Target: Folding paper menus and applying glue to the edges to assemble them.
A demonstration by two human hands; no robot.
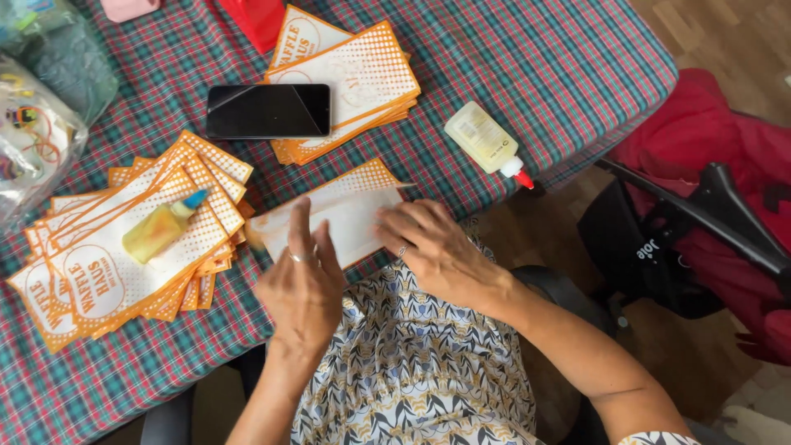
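Note:
An orange-and-white paper bag lies flat at the near edge of the plaid-covered table. My right hand rests on the bag's right end with fingers pressing it down. My left hand hovers over the bag's left part, fingers extended and apart, a ring on one finger. A small yellow glue bottle with a blue tip lies on the left pile of similar bags.
A second pile of bags sits further back beside a black phone. A white glue bottle with a red cap lies at the right. Clear plastic bags are at the left edge. A red stroller stands right of the table.

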